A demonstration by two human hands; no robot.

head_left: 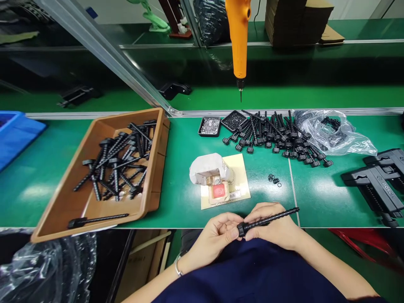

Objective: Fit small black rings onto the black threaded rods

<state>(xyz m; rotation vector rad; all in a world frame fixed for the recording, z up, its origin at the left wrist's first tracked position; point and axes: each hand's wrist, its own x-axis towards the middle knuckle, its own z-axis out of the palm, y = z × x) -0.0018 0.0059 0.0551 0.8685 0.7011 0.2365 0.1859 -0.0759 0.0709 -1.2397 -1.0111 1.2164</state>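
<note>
A black threaded spindle (268,220) with a knobbed end (241,229) lies across my hands at the table's front edge. My right hand (273,225) is shut on its shaft. My left hand (217,237) has its fingertips against the knob end and pinches it. A small group of black O-rings (274,179) sits on the green mat a little beyond my hands. Nearest beyond my left hand is a cream card (239,181) with a red ink pad (219,191) and crumpled white paper (208,169).
A brown tray (97,168) of black spindles stands left, and a loose pile of spindles (271,134) lies ahead. Beside it are two small black trays (209,126), a clear plastic bag (331,134) and black Bosch clamp bodies (375,185). An orange electric screwdriver (238,38) hangs above.
</note>
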